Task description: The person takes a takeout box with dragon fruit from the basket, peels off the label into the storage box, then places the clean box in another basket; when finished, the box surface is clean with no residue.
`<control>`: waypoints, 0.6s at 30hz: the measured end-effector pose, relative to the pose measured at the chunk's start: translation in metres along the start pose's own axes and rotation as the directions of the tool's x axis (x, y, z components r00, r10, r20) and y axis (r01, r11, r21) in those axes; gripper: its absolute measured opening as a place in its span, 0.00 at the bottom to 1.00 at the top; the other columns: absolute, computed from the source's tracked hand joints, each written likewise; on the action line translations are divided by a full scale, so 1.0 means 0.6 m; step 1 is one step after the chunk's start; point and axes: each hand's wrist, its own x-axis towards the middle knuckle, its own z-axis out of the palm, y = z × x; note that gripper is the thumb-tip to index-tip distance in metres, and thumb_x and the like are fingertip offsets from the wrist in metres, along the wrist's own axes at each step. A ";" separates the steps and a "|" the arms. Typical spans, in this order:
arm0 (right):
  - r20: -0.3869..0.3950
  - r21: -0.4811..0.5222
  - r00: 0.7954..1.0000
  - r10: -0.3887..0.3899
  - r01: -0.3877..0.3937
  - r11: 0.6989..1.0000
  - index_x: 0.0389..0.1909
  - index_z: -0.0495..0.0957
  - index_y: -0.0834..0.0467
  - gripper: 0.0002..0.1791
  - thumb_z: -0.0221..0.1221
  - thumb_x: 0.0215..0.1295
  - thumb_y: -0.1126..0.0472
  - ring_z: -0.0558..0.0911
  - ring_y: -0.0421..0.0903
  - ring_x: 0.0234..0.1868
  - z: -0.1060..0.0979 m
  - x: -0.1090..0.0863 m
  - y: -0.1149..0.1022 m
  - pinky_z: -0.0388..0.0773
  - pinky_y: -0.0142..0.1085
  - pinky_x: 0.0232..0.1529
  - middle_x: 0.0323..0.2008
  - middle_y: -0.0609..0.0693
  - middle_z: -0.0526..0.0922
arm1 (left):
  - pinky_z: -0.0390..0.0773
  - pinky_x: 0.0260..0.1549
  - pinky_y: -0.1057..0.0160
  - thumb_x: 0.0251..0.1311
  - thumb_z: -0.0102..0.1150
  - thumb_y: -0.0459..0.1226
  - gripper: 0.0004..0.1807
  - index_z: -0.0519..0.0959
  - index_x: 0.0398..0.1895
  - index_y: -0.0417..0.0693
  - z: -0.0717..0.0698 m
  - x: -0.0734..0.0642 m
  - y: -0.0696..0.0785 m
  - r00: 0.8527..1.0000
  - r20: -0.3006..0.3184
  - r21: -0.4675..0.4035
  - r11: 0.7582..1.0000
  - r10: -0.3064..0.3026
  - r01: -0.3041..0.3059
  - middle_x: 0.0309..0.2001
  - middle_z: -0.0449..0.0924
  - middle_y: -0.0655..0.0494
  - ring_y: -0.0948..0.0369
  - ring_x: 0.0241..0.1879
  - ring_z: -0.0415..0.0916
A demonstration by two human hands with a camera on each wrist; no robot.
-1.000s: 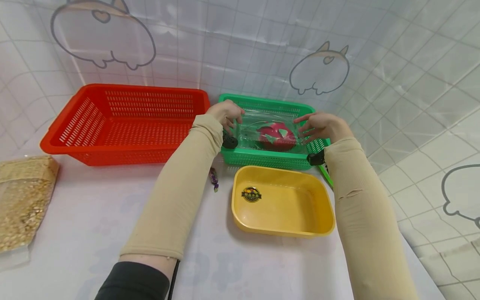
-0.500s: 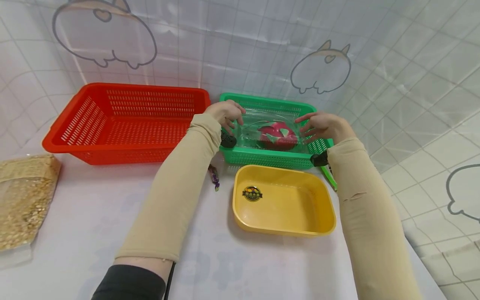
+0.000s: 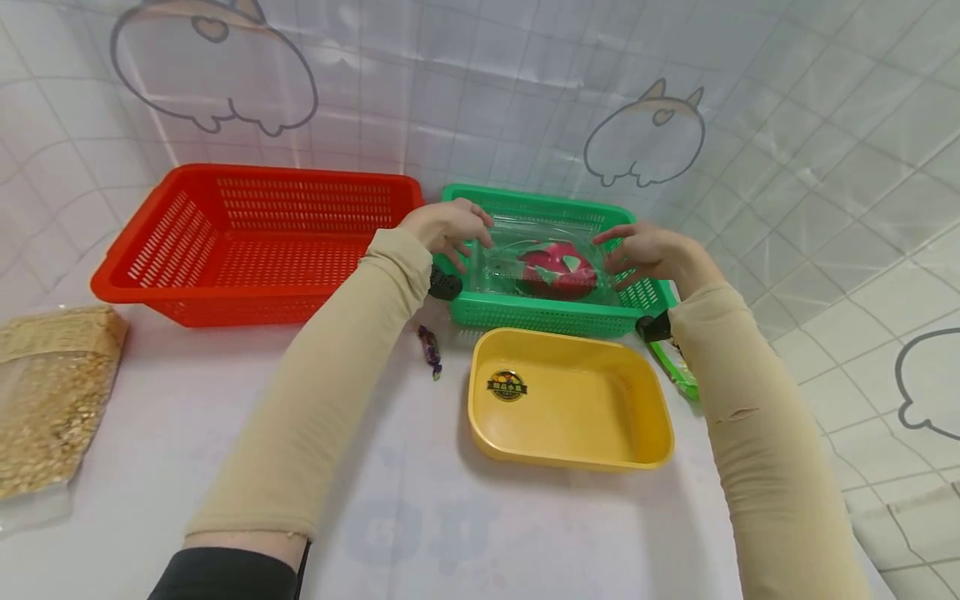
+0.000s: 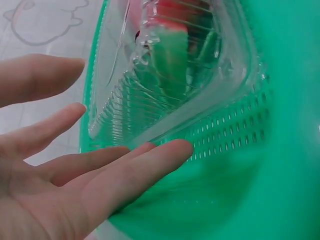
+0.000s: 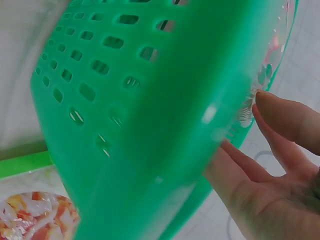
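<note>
A green basket [image 3: 543, 315] holds a clear plastic box [image 3: 501, 262] with something red and partly green [image 3: 555, 277] inside it; its kind cannot be told. My left hand [image 3: 456, 227] hovers over the basket's left end with fingers spread and relaxed. In the left wrist view its fingertips [image 4: 172, 150] lie close to the box's edge, gripping nothing. Over the right end is my right hand [image 3: 651, 252], fingers loosely extended toward the box. The right wrist view has its thumb tip [image 5: 270, 102] at the box's edge; whether it touches is unclear.
A red basket [image 3: 225, 293] stands to the left. In front of the green basket sits a yellow tub [image 3: 570, 417]. A wrapped candy [image 3: 430, 350] lies left of the tub, a bag of grains [image 3: 56, 408] at far left, and a green-edged packet [image 3: 678, 371] by my right wrist.
My left hand has drawn slightly left and its fingers have spread. My right hand has shifted a little to the right. The box stays in the green basket.
</note>
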 end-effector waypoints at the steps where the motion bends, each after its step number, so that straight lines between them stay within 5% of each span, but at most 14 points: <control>1: -0.001 -0.016 1.000 -0.007 0.007 1.000 0.78 0.51 0.59 0.33 0.44 0.75 0.72 0.61 0.64 0.70 0.001 -0.002 0.001 0.71 0.59 0.65 0.73 0.70 0.52 | 0.76 0.61 0.45 0.72 0.52 0.34 0.30 0.59 0.75 0.51 0.001 -0.002 0.000 1.000 -0.001 0.011 1.000 0.007 -0.007 0.76 0.54 0.47 0.41 0.74 0.56; 9: -0.030 -0.128 0.998 -0.063 0.058 0.990 0.77 0.53 0.61 0.32 0.47 0.74 0.70 0.65 0.63 0.67 0.005 -0.017 0.010 0.74 0.57 0.63 0.72 0.70 0.55 | 0.73 0.64 0.49 0.74 0.50 0.38 0.29 0.59 0.76 0.51 0.009 -0.025 -0.005 0.996 0.024 0.142 0.986 0.085 -0.087 0.74 0.59 0.49 0.45 0.70 0.63; 18: -0.101 -0.292 0.985 -0.141 0.106 0.951 0.72 0.60 0.65 0.27 0.47 0.73 0.70 0.69 0.64 0.64 0.026 -0.034 0.010 0.78 0.53 0.59 0.71 0.70 0.60 | 0.71 0.66 0.51 0.72 0.53 0.39 0.27 0.64 0.72 0.51 0.033 -0.075 -0.029 0.973 0.023 0.300 0.927 0.228 -0.224 0.72 0.63 0.47 0.51 0.68 0.64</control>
